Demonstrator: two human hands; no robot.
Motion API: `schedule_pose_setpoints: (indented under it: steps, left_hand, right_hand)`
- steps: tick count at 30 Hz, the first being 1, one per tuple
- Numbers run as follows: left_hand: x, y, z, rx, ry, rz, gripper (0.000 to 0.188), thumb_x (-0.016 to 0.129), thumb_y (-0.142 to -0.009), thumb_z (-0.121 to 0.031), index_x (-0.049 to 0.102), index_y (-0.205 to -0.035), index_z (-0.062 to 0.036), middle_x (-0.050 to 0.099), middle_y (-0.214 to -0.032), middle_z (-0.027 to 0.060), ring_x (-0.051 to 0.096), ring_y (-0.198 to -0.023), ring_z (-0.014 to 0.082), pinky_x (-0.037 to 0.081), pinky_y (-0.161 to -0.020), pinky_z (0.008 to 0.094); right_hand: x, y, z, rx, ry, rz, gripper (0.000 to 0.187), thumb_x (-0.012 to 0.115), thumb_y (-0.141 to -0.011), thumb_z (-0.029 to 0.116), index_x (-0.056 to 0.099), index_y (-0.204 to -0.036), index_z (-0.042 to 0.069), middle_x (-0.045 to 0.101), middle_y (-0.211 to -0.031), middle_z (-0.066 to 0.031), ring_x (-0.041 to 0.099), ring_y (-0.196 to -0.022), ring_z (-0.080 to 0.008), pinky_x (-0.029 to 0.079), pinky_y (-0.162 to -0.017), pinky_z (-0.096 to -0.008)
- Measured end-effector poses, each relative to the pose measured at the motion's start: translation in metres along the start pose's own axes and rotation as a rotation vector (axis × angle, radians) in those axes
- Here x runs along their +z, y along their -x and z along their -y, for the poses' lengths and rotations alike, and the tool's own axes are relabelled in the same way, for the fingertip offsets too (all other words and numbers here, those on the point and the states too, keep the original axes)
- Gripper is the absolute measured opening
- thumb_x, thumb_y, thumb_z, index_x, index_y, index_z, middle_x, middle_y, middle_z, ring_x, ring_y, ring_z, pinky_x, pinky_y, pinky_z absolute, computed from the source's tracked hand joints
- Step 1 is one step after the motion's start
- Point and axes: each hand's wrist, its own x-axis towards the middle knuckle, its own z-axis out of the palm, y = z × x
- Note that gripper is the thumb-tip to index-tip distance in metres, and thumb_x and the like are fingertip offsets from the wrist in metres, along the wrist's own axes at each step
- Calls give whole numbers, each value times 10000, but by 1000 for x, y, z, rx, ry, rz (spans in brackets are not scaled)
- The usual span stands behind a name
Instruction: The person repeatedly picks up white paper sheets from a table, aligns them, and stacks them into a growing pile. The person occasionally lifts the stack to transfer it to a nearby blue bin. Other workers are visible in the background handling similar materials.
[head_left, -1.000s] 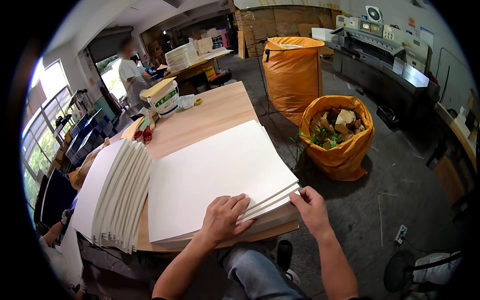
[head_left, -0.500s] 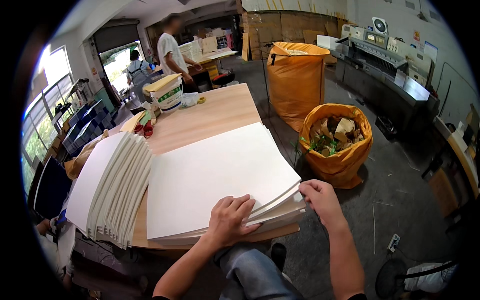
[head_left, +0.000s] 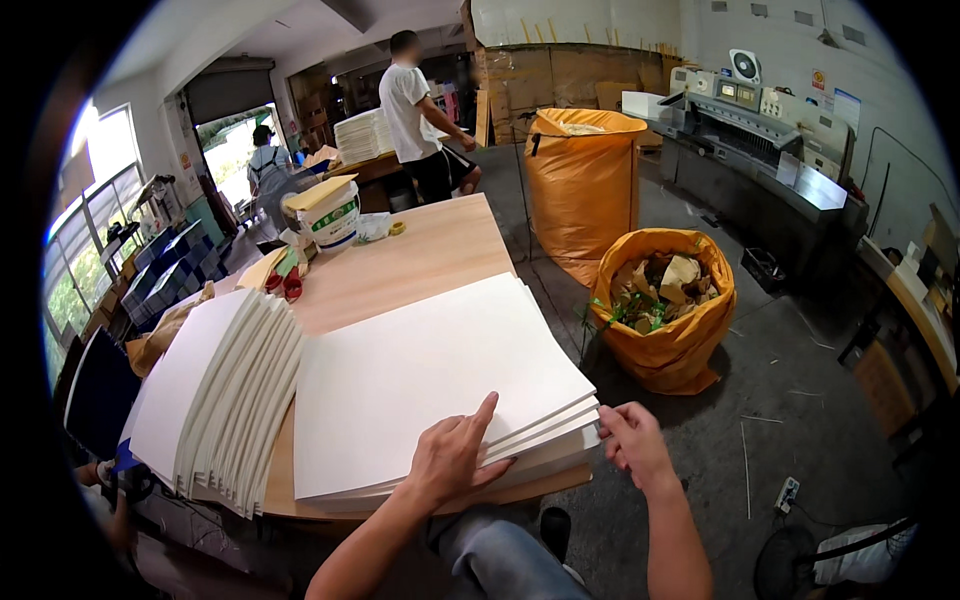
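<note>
A stack of large white boards (head_left: 420, 370) lies on the wooden table right in front of me, its edges slightly fanned at the near right. My left hand (head_left: 450, 455) rests on the stack's near edge, index finger stretched out over the top board and thumb spread along the side. At the right corner of the stack is my right hand (head_left: 635, 445), its fingers curled together and the tips touching the board edges. Whatever is between those fingertips is hidden. To the left, a second stack of white boards (head_left: 215, 390) leans over in a fanned row.
A white bucket (head_left: 330, 222), a roll of yellow tape (head_left: 397, 228) and red round items (head_left: 290, 288) sit on the far part of the table (head_left: 440, 245). Beyond its right side stand a tall orange sack (head_left: 580, 190) and a shorter one (head_left: 665, 350) holding paper scraps. A person (head_left: 415, 120) walks behind.
My left index finger has straightened away from the other fingers. My right hand stays by the corner, its fingers shifted slightly. The person behind has moved right, and the view has tilted somewhat.
</note>
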Motion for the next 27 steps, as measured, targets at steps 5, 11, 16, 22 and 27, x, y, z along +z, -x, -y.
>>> schedule_pose_setpoints:
  steps: [5,11,16,22,27]
  left_hand:
    - [-1,0,-1,20,-49,35,825,766,-787,-427,455,-1429,-11,672,-1047,142,654,-924,299,535,-822,399]
    - [-19,-7,2,-24,33,140,765,686,-860,-527,483,-1414,-40,600,-1260,170,579,-1125,342,480,-967,420]
    - [-16,-13,7,-83,39,147,741,613,-921,-541,453,-1436,-33,608,-1248,184,578,-1141,360,475,-985,421]
    - [-5,-13,5,82,-93,173,738,620,-923,-493,445,-1419,24,626,-1215,217,612,-1058,363,503,-941,407]
    - [-8,-13,6,110,-58,165,724,672,-898,-438,459,-1393,45,635,-1213,232,630,-993,366,523,-897,410]
  right_hand:
    - [6,-5,3,37,-12,217,267,632,-964,256,635,-961,-11,676,-871,-84,603,-633,-100,438,-511,-231]
    - [31,-22,-11,-127,-473,282,111,542,-932,57,563,-1035,23,646,-987,-94,678,-872,-181,615,-754,-361]
    - [34,-25,-10,-99,-491,191,372,504,-832,-43,497,-1199,20,604,-1061,-86,652,-932,-196,624,-805,-413]
    - [29,-20,-25,-161,-344,116,450,546,-852,-27,466,-1295,-3,615,-1105,-96,638,-961,-172,605,-785,-353]
    - [39,-14,-22,-308,50,-39,506,642,-882,49,416,-1330,-16,631,-1092,-117,640,-940,-155,598,-696,-305]
